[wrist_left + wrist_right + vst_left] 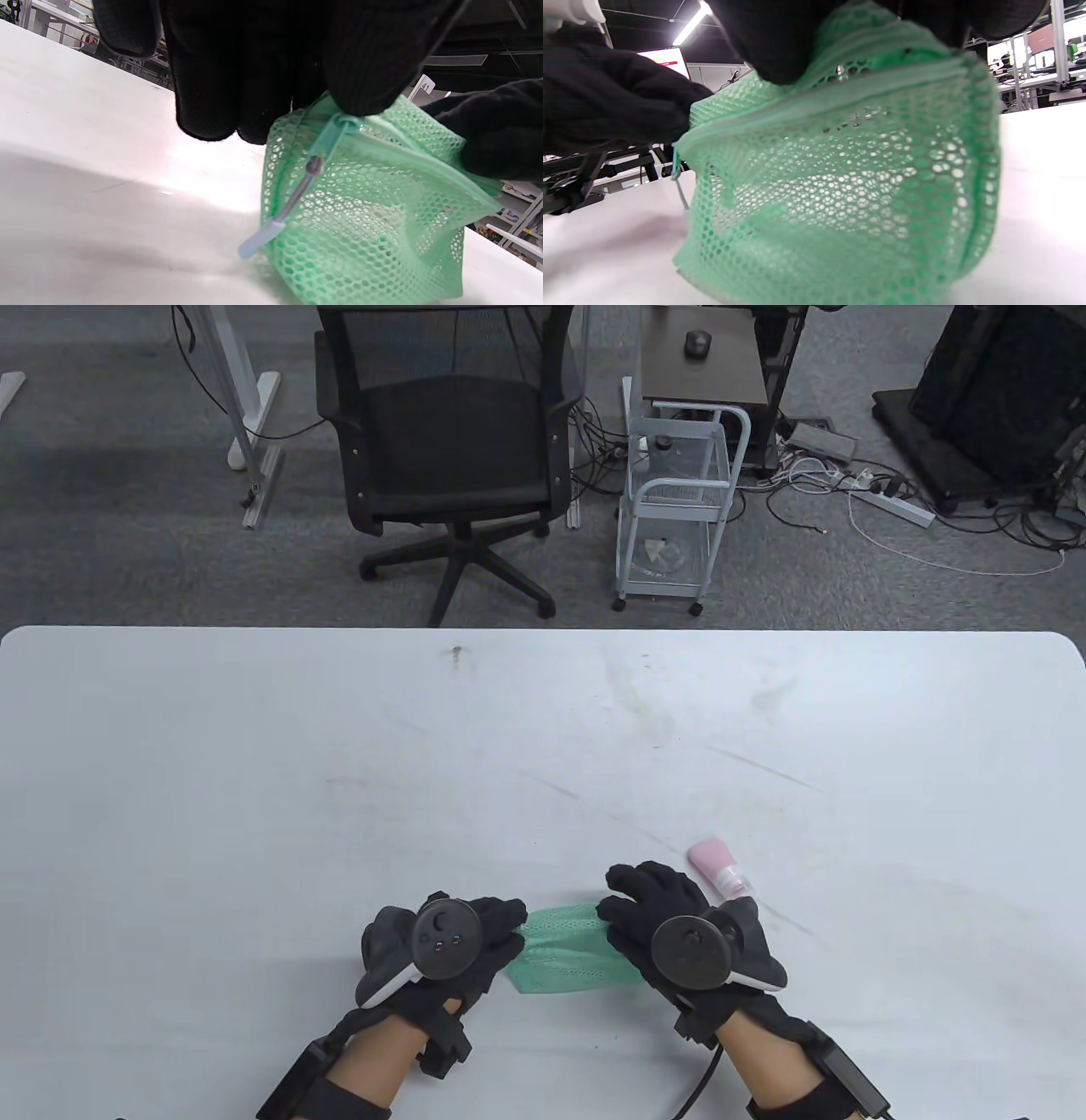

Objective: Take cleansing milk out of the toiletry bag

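A green mesh toiletry bag [570,952] is held between both hands near the table's front edge. My left hand [501,937] grips its left end at the zipper; in the left wrist view the bag [373,220] hangs from my fingers and the zipper pull [297,195] dangles free. My right hand [632,908] grips the bag's right end; in the right wrist view the bag [848,190] fills the frame and looks empty. A pink tube of cleansing milk [719,869] with a clear cap lies on the table just beyond my right hand.
The white table [543,746] stretches wide beyond the hands. A black office chair [450,449] and a small white cart [679,492] stand on the floor past the far edge.
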Tool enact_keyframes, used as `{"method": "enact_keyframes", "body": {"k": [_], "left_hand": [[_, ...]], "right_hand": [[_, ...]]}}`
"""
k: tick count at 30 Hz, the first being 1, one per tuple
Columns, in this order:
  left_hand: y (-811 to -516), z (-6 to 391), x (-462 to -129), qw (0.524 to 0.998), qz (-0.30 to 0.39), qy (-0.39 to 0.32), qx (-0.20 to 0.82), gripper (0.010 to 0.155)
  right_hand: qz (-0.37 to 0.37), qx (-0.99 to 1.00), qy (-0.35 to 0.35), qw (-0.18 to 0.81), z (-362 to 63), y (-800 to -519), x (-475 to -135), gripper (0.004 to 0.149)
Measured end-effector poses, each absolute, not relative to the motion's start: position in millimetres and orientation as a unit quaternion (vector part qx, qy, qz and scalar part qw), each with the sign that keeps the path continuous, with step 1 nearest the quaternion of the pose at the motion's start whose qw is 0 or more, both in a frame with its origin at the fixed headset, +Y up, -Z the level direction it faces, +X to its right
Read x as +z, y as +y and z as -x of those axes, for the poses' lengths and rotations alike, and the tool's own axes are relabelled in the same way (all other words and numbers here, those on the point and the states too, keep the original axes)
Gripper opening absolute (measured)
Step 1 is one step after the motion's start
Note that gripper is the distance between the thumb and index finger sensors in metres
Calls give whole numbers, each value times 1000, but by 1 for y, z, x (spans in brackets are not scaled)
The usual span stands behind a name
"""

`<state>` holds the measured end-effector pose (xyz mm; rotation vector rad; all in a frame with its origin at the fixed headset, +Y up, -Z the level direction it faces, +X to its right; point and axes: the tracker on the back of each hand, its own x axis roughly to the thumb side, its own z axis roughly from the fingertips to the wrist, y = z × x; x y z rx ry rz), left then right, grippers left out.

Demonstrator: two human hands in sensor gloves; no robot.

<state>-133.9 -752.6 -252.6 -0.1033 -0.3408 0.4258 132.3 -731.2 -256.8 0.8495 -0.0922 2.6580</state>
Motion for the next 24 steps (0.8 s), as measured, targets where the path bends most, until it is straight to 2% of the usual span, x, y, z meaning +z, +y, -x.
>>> {"method": "enact_keyframes", "body": {"k": [14,24], "left_hand": [[-765,129,-259,968,81,-164,174,50],[-764,132,-261,966,67,-163,191,44]], "right_hand": [[-260,950,-48,164,-136,-737,-262,39],[-254,954,-53,148,-133,-739,-262,41]]}}
